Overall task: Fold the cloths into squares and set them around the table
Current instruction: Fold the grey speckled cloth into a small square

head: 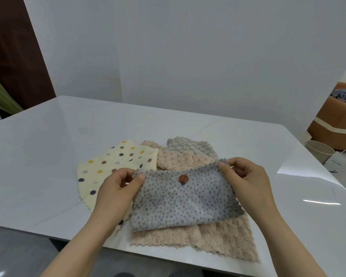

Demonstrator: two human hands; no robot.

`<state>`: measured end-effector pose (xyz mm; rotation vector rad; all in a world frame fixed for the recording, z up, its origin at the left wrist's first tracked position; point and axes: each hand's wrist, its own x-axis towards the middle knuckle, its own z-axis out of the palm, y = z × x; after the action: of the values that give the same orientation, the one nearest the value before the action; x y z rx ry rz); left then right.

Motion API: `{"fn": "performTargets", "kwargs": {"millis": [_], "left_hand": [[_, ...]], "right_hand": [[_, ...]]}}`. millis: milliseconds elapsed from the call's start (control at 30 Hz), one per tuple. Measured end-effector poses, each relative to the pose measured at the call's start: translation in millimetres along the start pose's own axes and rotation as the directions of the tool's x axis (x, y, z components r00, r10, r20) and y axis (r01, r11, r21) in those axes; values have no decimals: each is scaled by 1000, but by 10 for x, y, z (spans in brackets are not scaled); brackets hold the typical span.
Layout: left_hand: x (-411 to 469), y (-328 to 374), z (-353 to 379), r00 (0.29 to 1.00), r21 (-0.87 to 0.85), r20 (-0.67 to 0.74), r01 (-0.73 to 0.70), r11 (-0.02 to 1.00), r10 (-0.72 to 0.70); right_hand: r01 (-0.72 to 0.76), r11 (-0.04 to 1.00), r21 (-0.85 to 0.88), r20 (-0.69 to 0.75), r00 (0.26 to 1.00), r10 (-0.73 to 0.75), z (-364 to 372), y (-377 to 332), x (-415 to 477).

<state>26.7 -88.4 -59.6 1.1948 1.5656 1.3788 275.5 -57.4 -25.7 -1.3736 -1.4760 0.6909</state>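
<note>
We found a cream spotted cloth [112, 166] lying flat at the left of the pile, midway across the table [48, 146], its near part hidden under the left hand [116, 188]. That hand pinched the upper left corner of the grey dotted cloth [184, 200] between thumb and fingers. The right hand [246, 180] pinched the upper right corner in the same way. The lower border of the held cloth rested on a beige fluffy cloth [208, 236] spread at the table's near edge. A grey fluffy cloth [190, 146] lay behind, toward the far edge. The held cloth's long axis ran left to right, with one hand at each short end and neither nearer. We judged it a rectangle wanting one further fold, short end to short end.
</note>
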Motion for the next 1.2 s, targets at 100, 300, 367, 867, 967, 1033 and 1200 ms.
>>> {"fn": "performTargets", "kwargs": {"millis": [100,300,367,867,967,1033,1200], "left_hand": [[-66,95,43,998,-133,20,57,990,-54],[-230,152,143,996,-238,84,56,970,-37],[-264,157,156,993,-261,110,67,963,-39],[-421,151,34,965,-402,253,165,901,-64],[-423,144,12,963,-461,261,192,866,-75],[-422,155,2,963,-476,263,187,859,-64],[-439,183,-12,971,-444,230,161,882,-62]], "right_hand": [[-43,990,135,134,991,25,23,-222,-98],[-81,976,204,310,951,15,268,-396,-307],[-79,978,193,337,941,9,351,-385,-345],[-26,981,191,636,765,-103,395,-426,-307],[-35,980,198,652,751,-105,378,-420,-255],[23,987,159,647,753,-122,400,-411,-229],[111,986,122,639,751,-164,478,-424,-193]]}}
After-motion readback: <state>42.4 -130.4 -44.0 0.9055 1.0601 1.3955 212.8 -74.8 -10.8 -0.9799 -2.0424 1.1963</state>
